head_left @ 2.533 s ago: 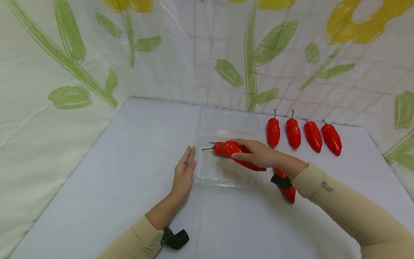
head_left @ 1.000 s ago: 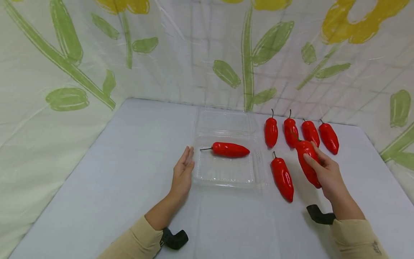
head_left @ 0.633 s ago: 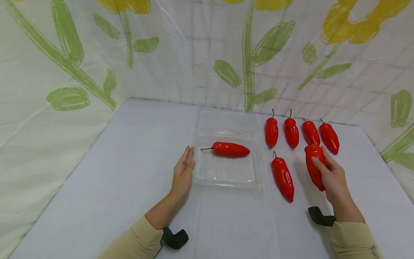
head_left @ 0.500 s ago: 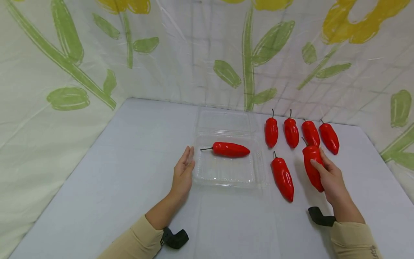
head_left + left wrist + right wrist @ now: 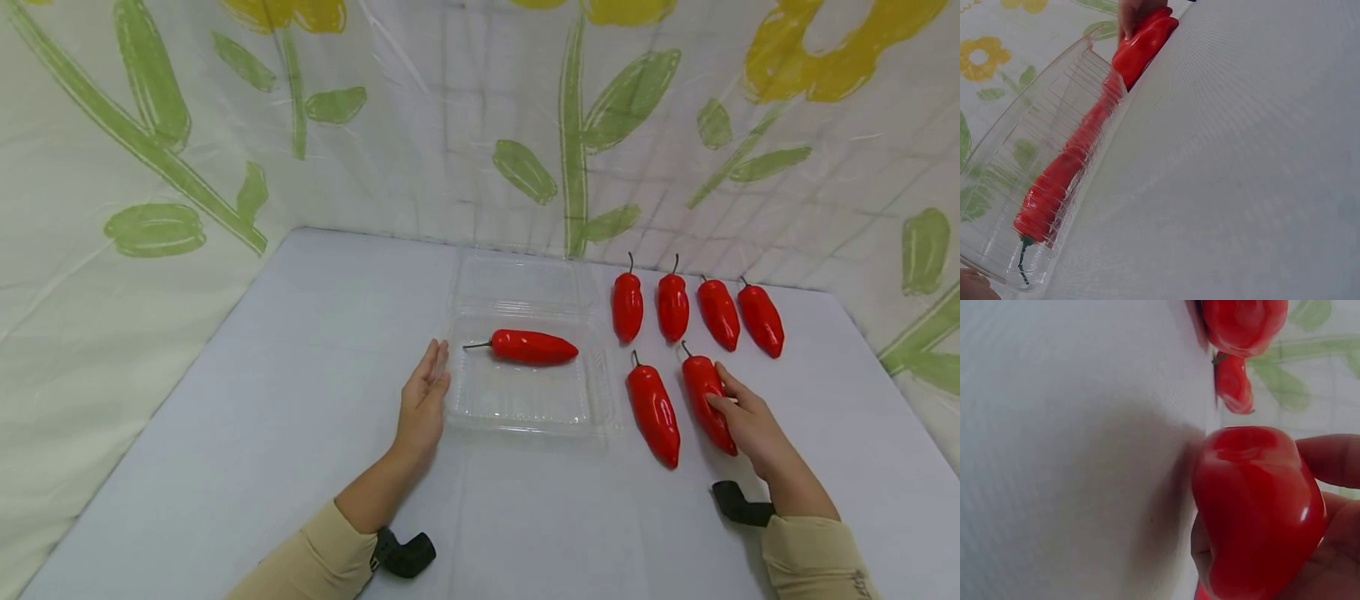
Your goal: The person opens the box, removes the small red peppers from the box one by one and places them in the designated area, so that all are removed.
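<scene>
A clear plastic clamshell box [image 5: 517, 400] lies with its lid folded back. One red chili pepper [image 5: 534, 347] lies inside it, stem to the left. My left hand [image 5: 422, 408] rests along the box's left side, fingers straight. In my right hand [image 5: 753, 421], thumb and fingers grip another red pepper [image 5: 703, 396], stem pointing away, low over the table or on it; I cannot tell which. The right wrist view shows the gripped pepper [image 5: 1254, 512] large, with a shadow beside it. Just left of it lies a loose pepper [image 5: 654, 417].
Behind, several red peppers stand in a row: one [image 5: 627, 308] at the left end, another [image 5: 761, 321] at the right end. The white table [image 5: 300, 350] backs onto a hanging sheet [image 5: 420, 150] with painted flowers. A dark camera mount [image 5: 405, 554] sits at my left wrist.
My right hand has carried the gripped pepper from above the box to the right, then lowered it beside the loose pepper. The left hand keeps its place by the box.
</scene>
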The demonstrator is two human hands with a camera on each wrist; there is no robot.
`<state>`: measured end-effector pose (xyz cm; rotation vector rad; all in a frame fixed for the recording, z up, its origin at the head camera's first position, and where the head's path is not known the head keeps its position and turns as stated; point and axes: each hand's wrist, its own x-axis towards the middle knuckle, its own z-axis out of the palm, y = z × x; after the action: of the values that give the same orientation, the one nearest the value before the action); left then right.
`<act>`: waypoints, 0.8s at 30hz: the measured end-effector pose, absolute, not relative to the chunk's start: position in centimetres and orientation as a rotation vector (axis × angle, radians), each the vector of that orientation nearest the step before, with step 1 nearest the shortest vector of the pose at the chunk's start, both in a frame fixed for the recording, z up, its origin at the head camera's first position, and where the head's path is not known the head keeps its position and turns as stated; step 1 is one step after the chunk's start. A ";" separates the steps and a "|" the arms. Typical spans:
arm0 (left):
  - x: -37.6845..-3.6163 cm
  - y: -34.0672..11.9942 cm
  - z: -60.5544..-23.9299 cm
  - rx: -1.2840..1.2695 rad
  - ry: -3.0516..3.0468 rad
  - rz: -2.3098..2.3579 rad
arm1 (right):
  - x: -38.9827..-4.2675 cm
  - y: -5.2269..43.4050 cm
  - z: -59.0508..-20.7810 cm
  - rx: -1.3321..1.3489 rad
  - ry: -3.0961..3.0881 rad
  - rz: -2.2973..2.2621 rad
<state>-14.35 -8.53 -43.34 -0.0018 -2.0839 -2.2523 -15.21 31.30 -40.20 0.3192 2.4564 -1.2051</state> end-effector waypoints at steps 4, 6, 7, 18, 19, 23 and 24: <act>-14.4 -8.5 -43.3 -0.016 -2.074 -2.257 | -15.1 31.3 -40.3 0.306 2.481 -1.147; -14.4 -8.5 -43.3 -0.007 -2.082 -2.255 | -15.1 31.3 -40.4 0.301 2.498 -1.122; -14.4 -8.5 -43.3 -0.003 -2.087 -2.253 | -15.1 31.3 -40.4 0.301 2.503 -1.115; -14.3 -8.5 -43.2 0.018 -2.100 -2.262 | -15.3 31.3 -40.1 0.339 2.456 -1.090; -14.3 -8.5 -43.2 0.016 -2.099 -2.263 | -15.2 31.4 -40.0 0.330 2.458 -1.077; -14.4 -8.5 -43.2 0.019 -2.093 -2.268 | -15.1 31.4 -39.7 0.276 2.482 -1.004; -14.4 -8.5 -43.2 0.018 -2.091 -2.270 | -15.1 31.4 -39.6 0.267 2.486 -0.992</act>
<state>-14.37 -8.49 -43.21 0.0179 -2.0908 -2.2698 -15.06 31.41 -39.63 0.2669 2.4861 -0.9923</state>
